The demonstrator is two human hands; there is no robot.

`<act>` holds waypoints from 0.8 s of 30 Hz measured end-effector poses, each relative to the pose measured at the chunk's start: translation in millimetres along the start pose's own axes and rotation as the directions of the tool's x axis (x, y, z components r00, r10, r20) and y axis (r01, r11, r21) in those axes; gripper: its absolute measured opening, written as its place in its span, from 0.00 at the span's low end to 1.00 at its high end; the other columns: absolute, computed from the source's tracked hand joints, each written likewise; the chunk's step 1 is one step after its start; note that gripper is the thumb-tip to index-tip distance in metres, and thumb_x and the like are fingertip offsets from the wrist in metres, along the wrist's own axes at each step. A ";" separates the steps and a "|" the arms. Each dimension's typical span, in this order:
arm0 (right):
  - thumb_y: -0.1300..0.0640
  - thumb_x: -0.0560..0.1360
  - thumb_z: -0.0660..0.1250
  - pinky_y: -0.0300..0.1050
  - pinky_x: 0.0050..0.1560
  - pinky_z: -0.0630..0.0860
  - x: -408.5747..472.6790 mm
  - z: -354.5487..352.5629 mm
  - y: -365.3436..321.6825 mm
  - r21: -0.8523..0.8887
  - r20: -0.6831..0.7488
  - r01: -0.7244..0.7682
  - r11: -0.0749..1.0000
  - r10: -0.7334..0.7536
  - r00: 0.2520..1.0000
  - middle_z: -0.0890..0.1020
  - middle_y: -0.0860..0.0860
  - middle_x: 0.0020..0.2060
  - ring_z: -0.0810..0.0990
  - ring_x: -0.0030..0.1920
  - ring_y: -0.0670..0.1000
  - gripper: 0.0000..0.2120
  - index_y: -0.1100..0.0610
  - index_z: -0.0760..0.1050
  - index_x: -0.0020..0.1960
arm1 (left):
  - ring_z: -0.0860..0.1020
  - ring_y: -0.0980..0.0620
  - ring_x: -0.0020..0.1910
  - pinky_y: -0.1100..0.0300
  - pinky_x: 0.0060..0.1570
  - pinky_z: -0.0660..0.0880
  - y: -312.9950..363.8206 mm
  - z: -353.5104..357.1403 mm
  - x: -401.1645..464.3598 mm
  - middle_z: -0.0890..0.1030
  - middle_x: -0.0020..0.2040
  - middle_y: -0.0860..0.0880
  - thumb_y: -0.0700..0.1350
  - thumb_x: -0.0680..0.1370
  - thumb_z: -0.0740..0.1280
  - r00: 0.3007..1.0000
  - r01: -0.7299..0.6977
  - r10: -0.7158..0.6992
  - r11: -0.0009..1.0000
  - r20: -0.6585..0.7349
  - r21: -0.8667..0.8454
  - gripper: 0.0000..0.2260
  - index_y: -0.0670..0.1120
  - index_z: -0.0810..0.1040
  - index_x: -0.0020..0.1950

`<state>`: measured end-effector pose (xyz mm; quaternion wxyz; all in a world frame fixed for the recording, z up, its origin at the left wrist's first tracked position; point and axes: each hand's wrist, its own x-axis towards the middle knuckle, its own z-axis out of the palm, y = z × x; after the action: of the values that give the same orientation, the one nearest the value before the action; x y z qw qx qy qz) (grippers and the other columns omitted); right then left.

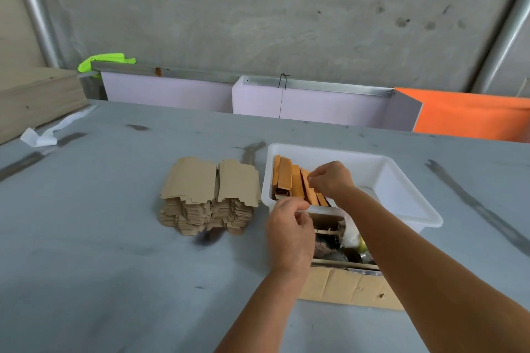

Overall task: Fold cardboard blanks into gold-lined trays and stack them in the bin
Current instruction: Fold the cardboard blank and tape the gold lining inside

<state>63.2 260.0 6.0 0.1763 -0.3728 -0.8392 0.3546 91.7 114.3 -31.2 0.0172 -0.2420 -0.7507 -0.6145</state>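
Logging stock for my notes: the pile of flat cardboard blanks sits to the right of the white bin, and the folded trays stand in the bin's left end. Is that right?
Not quite. The head view shows the pile of flat cardboard blanks to the left of the white bin, not the right. The folded trays do stand in the bin's left end.

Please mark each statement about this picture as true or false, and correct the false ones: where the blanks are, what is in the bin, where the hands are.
1. The stack of cardboard blanks lies to the left of the white bin. True.
2. The white bin is empty. False: folded trays stand in a row at its left end.
3. The right hand is over the trays inside the bin. True.
4. The left hand rests on the stack of blanks. False: it is at the near rim of the bin.
5. An open cardboard box sits in front of the bin. True.
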 end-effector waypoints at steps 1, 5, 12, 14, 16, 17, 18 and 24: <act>0.63 0.74 0.66 0.40 0.35 0.76 -4.1 2.2 -4.7 -0.002 -0.031 0.066 0.998 -0.066 0.997 0.83 0.58 0.41 0.75 0.33 0.48 0.06 0.63 0.81 0.45 | 0.77 0.58 0.50 0.68 0.50 0.76 0.4 -1.1 0.6 0.78 0.50 0.56 0.35 0.76 0.64 1.000 0.020 -0.020 1.000 0.006 -0.013 0.10 0.47 0.80 0.52; 0.64 0.73 0.66 0.41 0.34 0.70 -24.6 9.7 -26.3 0.020 0.015 0.296 0.955 -0.296 0.955 0.78 0.52 0.29 0.70 0.30 0.46 0.08 0.62 0.81 0.36 | 0.79 0.55 0.49 0.60 0.51 0.78 1.8 -6.8 2.7 0.81 0.51 0.51 0.35 0.77 0.63 0.994 0.106 -0.105 0.988 0.019 -0.114 0.11 0.47 0.80 0.53; 0.56 0.72 0.71 0.36 0.58 0.70 -51.1 29.8 -55.6 -0.027 0.216 0.448 0.893 -0.433 0.875 0.78 0.50 0.54 0.75 0.51 0.46 0.13 0.54 0.80 0.56 | 0.81 0.49 0.47 0.54 0.52 0.77 -7.9 -30.6 7.7 0.83 0.46 0.46 0.30 0.74 0.64 0.975 0.145 -0.169 0.975 -0.142 -0.168 0.12 0.42 0.82 0.51; 0.54 0.72 0.71 0.33 0.58 0.63 -56.9 34.4 -62.8 -0.077 0.269 0.481 0.874 -0.446 0.854 0.76 0.48 0.55 0.74 0.59 0.49 0.20 0.53 0.76 0.63 | 0.81 0.48 0.45 0.53 0.50 0.77 -11.4 -39.2 8.1 0.83 0.43 0.45 0.29 0.73 0.62 0.964 0.160 -0.192 0.972 -0.183 -0.174 0.13 0.41 0.82 0.47; 0.51 0.74 0.69 0.36 0.62 0.61 -61.5 41.2 -70.0 -0.208 0.327 0.533 0.820 -0.455 0.828 0.75 0.50 0.62 0.69 0.66 0.50 0.23 0.54 0.72 0.67 | 0.80 0.47 0.44 0.54 0.49 0.77 -17.3 -47.7 7.8 0.83 0.42 0.46 0.27 0.71 0.60 0.942 0.186 -0.227 0.966 -0.245 -0.181 0.14 0.41 0.82 0.45; 0.51 0.75 0.67 0.40 0.64 0.63 -63.1 45.6 -73.6 -0.326 0.358 0.574 0.751 -0.464 0.810 0.75 0.52 0.63 0.69 0.66 0.52 0.22 0.56 0.72 0.67 | 0.80 0.47 0.44 0.55 0.49 0.76 -20.1 -51.8 7.4 0.83 0.42 0.46 0.27 0.71 0.60 0.930 0.199 -0.246 0.962 -0.272 -0.189 0.15 0.41 0.82 0.44; 0.51 0.76 0.64 0.44 0.63 0.66 -64.6 50.3 -76.8 -0.446 0.379 0.612 0.654 -0.481 0.790 0.77 0.55 0.60 0.72 0.63 0.54 0.19 0.58 0.73 0.64 | 0.80 0.47 0.44 0.54 0.50 0.77 -22.3 -55.5 6.8 0.83 0.41 0.47 0.27 0.71 0.60 0.921 0.213 -0.265 0.956 -0.286 -0.200 0.15 0.42 0.82 0.44; 0.58 0.77 0.56 0.45 0.47 0.66 -77.1 71.0 -77.4 -0.687 0.408 0.666 0.290 -0.606 0.684 0.79 0.56 0.47 0.76 0.51 0.56 0.10 0.58 0.75 0.51 | 0.81 0.46 0.44 0.52 0.51 0.77 -29.2 -73.0 3.6 0.83 0.41 0.48 0.27 0.70 0.61 0.909 0.220 -0.286 0.947 -0.304 -0.235 0.16 0.44 0.81 0.42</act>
<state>35.6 132.8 11.1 0.0874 -0.0329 -0.9849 -0.1461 57.5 43.8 -38.9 0.0402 -0.0352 -0.6980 -0.7141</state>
